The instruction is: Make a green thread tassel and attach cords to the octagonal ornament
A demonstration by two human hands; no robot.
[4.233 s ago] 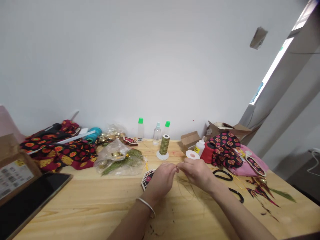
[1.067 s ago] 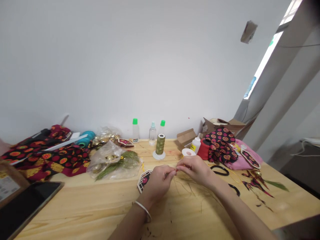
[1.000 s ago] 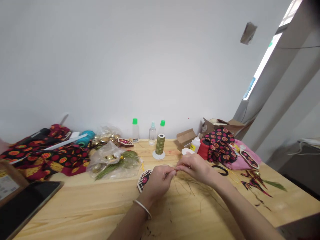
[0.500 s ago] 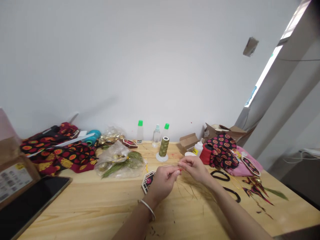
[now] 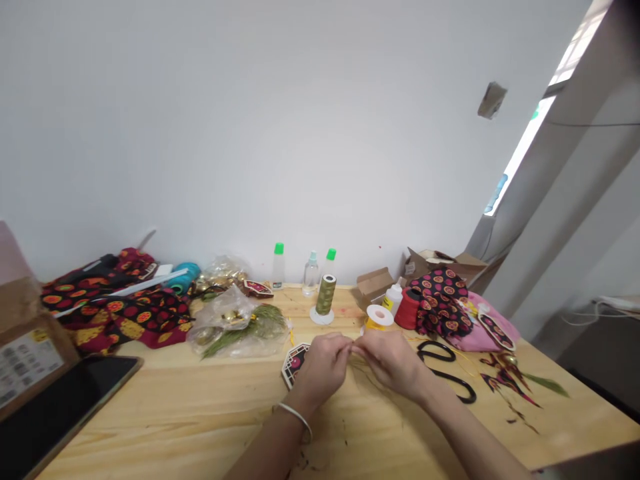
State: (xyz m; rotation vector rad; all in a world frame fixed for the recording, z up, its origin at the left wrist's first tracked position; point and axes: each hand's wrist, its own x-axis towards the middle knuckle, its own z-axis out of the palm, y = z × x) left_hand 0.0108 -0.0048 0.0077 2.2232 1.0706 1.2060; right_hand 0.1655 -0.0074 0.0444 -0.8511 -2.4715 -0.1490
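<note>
My left hand (image 5: 323, 367) and my right hand (image 5: 393, 360) meet above the middle of the wooden table, fingertips pinched together and touching. What they pinch is too small to make out. Fine olive threads (image 5: 367, 375) trail just under the fingers, partly hidden by the right hand. Beside and partly behind my left hand lies an octagonal patterned ornament (image 5: 293, 360) with a pale lattice edge. A spool of yellow ribbon or thread (image 5: 379, 316) stands just beyond my right hand. Black-handled scissors (image 5: 453, 380) rest to its right, their blades not visible.
An olive thread cone (image 5: 326, 295) stands beyond the hands, near green-capped bottles (image 5: 279, 267). A white glue bottle (image 5: 393, 300) and red thread cone (image 5: 409, 310) sit right of it. Patterned cloth (image 5: 130, 300), a plastic bag (image 5: 225, 320) and a phone (image 5: 75, 400) lie left.
My hands have drawn closer, and the right hand's fingers have curled in against the left. The red bit seen at the fingertips is now hidden. The yellow spool shows more fully.
</note>
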